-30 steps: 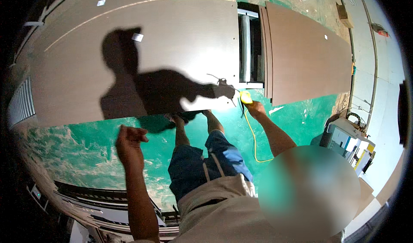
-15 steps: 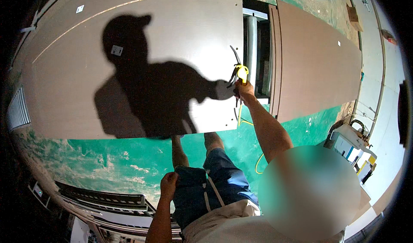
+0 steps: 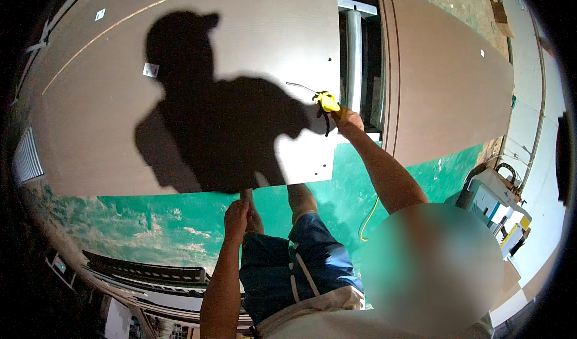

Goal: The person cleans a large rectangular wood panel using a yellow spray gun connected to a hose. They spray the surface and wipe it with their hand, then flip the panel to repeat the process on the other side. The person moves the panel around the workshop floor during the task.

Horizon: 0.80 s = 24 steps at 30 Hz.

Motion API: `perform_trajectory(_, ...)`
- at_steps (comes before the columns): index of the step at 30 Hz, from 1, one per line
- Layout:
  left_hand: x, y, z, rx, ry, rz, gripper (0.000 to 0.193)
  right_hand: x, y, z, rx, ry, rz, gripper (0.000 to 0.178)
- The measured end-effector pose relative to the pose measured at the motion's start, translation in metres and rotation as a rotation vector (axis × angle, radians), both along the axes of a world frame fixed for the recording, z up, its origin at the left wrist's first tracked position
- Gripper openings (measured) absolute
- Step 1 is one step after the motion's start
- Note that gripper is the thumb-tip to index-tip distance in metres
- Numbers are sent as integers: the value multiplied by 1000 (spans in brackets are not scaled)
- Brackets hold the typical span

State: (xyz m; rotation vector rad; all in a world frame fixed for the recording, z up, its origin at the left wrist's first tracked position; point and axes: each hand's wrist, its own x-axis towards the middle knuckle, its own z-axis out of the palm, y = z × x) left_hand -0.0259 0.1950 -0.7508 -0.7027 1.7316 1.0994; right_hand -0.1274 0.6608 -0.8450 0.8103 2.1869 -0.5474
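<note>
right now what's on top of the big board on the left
The board bears a white label and the person's shadow. The right hand and yellow air gun hide a patch near the board's right edge.

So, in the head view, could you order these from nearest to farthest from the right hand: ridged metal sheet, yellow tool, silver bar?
1. Yellow tool: held in the right hand.
2. Silver bar: just beyond the hand.
3. Ridged metal sheet: far left.
</note>
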Motion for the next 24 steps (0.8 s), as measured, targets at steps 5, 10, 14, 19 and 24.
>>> perform_trajectory(5,-29,0,-13,-69,-172,286,58,64,-25,-6,-69,245,58,38)
perform_trajectory(10,-38,-43,-34,14,-202,589,83,164,-95,-16,-96,69,-107,39)
perform_trajectory(14,-38,-121,-81,96,-92,685,92,197,-176,16,-119,11,-233,44)
perform_trajectory(19,-39,-170,-95,155,-105,633,94,226,-217,16,-548,159,-695,35)
perform_trajectory(24,-16,-149,-101,83,93,659,97,288,-184,-40,-399,237,114,70)
